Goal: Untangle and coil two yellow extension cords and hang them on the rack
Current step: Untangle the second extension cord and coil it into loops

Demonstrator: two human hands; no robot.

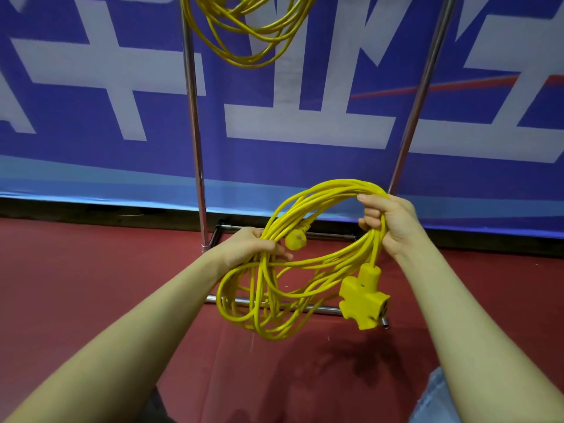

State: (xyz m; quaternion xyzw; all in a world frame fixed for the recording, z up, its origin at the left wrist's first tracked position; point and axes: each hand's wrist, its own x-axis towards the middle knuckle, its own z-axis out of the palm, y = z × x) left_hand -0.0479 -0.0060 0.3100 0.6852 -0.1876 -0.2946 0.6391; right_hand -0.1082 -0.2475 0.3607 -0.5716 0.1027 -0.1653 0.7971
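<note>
Here, coiled yellow cord (308, 227) spanning both grips, left hand (253, 247), right hand (387, 221).

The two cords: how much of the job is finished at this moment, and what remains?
Done: one cord already hangs coiled between the rack poles. In hand: the second cord is gathered in loops, gripped by the left hand and the right hand, its socket dangling. Left: tidy the lower loops, which look loose, and hang this coil on the rack.
</note>
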